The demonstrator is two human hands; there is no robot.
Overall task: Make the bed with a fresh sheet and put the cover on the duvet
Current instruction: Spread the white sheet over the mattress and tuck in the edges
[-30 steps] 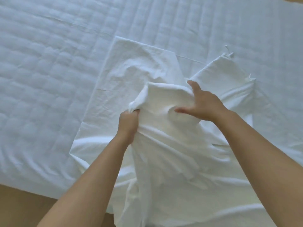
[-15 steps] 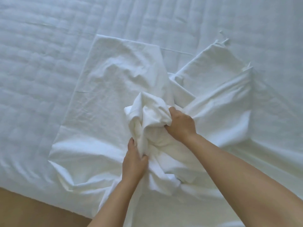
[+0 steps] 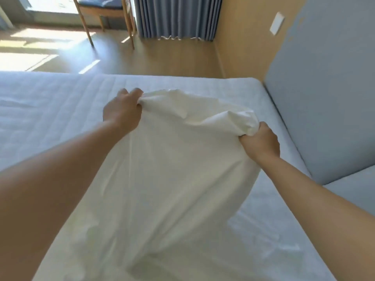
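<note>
Up over the bed (image 3: 60,110) we hold the white sheet (image 3: 178,169), our left hand (image 3: 121,112) bunching one stretch of its upper edge and our right hand (image 3: 260,141) clenched round another, the two hands well apart. Between them the cloth billows, and its lower part drapes down onto the quilted mattress near us. Beyond the bed stand a wooden chair (image 3: 105,15) and blue curtains (image 3: 174,17).
</note>
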